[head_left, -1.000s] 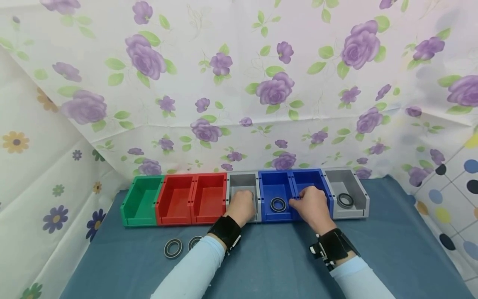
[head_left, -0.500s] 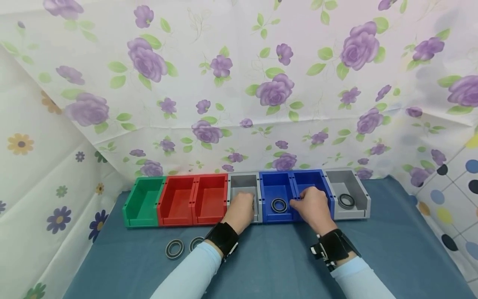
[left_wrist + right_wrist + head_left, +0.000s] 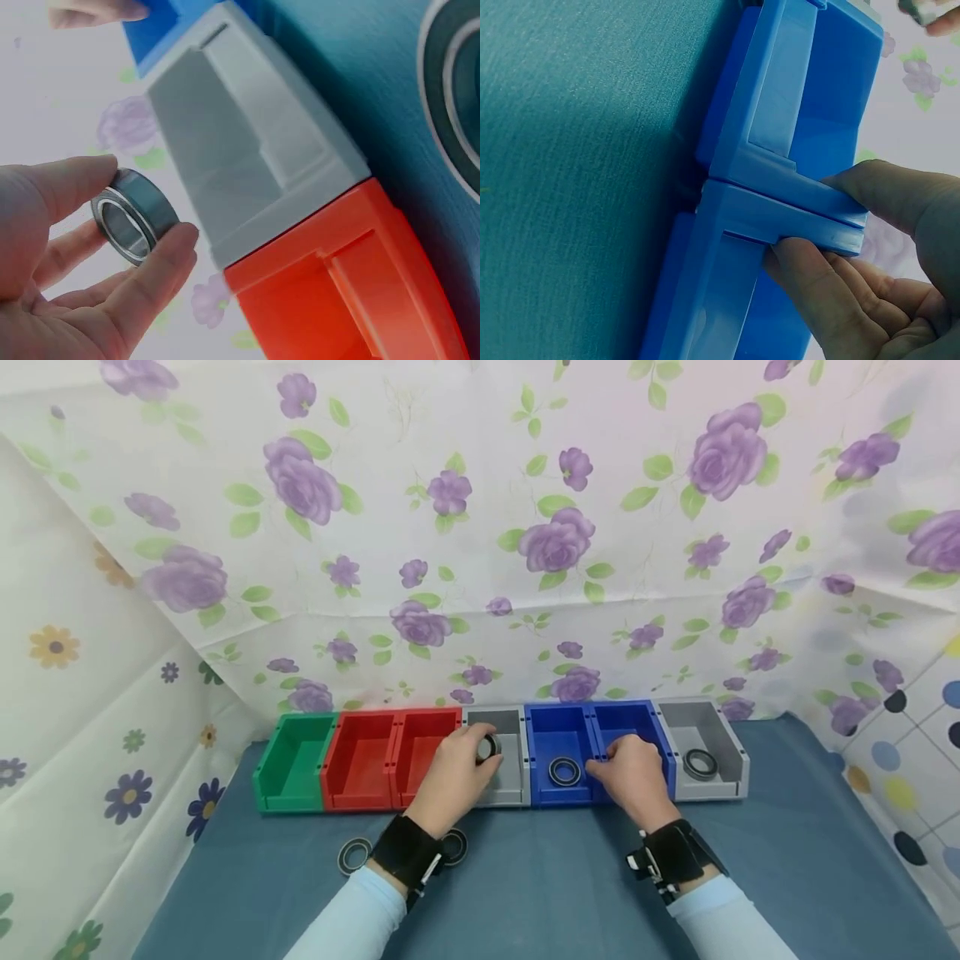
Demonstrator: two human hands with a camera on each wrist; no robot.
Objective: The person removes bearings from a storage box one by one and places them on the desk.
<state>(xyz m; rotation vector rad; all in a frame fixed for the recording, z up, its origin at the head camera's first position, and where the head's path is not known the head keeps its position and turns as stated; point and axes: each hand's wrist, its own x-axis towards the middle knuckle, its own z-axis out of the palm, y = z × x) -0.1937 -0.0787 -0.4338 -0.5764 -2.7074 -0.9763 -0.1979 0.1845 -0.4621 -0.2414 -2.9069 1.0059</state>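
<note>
My left hand (image 3: 452,777) pinches a ball bearing (image 3: 156,201) between thumb and fingertips, over the left grey bin (image 3: 514,758). In the left wrist view, the bearing is tilted with its bore showing. My right hand (image 3: 636,781) pinches the adjoining side walls of two blue bins; in the right wrist view the thumb is inside one bin and the fingers inside the other. Another bearing (image 3: 553,772) lies flat in the left blue bin (image 3: 551,737). Most of the right blue bin (image 3: 622,717) is hidden behind the right hand.
The bins stand in a row against the flowered cloth (image 3: 480,568). Left of the grey one are two red bins (image 3: 363,760) and a green bin (image 3: 288,768). At the right end, a grey bin (image 3: 678,727) holds a bearing (image 3: 689,765). Bearings (image 3: 342,857) lie on the table near my left wrist.
My left hand has risen out of the left grey bin and shifted left, bringing the bearing into sight. A table bearing right of the left wrist is now uncovered. The right hand stays put.
</note>
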